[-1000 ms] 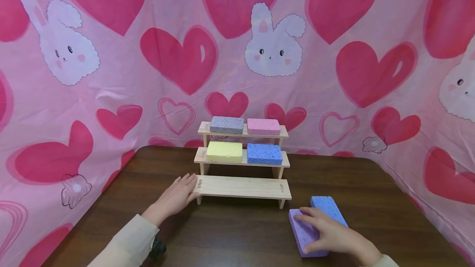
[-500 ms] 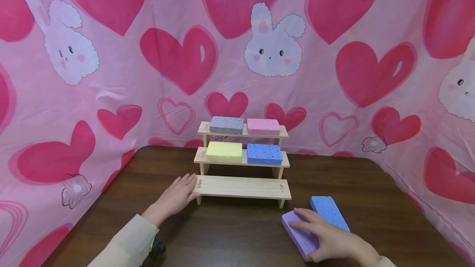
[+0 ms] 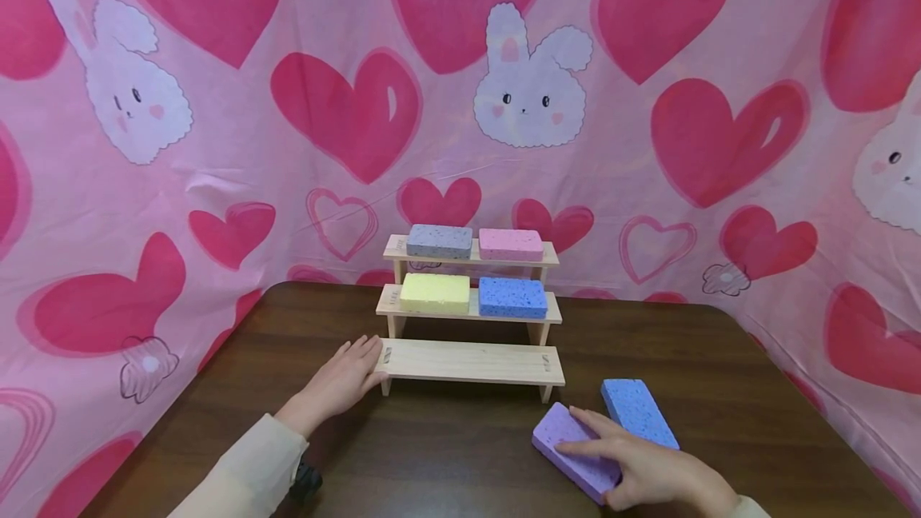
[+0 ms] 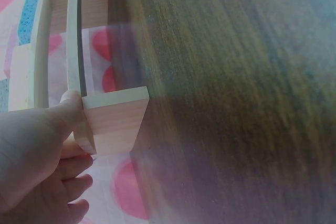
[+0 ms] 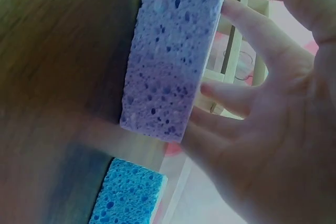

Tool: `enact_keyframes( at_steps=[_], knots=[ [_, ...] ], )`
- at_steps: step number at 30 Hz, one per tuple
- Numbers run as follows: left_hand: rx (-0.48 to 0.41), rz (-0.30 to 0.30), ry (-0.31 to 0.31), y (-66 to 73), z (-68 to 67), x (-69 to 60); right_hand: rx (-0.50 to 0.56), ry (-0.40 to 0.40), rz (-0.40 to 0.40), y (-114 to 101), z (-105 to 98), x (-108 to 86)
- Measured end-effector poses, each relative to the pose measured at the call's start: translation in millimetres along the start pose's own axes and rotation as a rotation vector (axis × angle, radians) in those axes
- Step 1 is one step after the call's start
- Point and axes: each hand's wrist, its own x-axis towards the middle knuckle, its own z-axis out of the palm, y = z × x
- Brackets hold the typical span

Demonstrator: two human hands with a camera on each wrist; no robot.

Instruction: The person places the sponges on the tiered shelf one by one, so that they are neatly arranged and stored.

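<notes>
My left hand (image 3: 340, 380) holds the left end of the lowest plank on a three-step wooden stand (image 3: 468, 361). In the left wrist view, the thumb lies on the plank's edge and the fingers curve behind its end. My right hand (image 3: 643, 458) grips a purple sponge (image 3: 564, 446) in front of the stand, fingers across its top and thumb at the near edge. Whether the sponge touches the table cannot be told. Beside it, a light blue sponge (image 3: 639, 412) lies on the table, also showing as a blue sponge (image 5: 128, 192) in the right wrist view.
The middle step bears a yellow sponge (image 3: 435, 294) and a dark blue sponge (image 3: 512, 298). On the top step sit a grey sponge (image 3: 439, 241) and a pink sponge (image 3: 511, 245). A pink heart-print cloth (image 3: 432, 102) hangs behind the brown table (image 3: 302, 326).
The purple sponge has turned counterclockwise and shifted left in my right hand, away from the light blue sponge. My left hand has stayed in place.
</notes>
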Motion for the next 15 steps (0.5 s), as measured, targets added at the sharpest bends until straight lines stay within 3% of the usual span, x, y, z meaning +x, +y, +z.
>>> enact_keyframes(
  at_steps=[9,15],
  knots=[
    [0.006,0.005,0.005,-1.0,0.3,0.5,0.045,-0.043,-0.053,3.5,-2.3,0.3],
    [0.005,0.005,-0.001,-1.3,0.6,0.5,0.084,-0.083,0.028,1.6,-5.5,0.4]
  ],
)
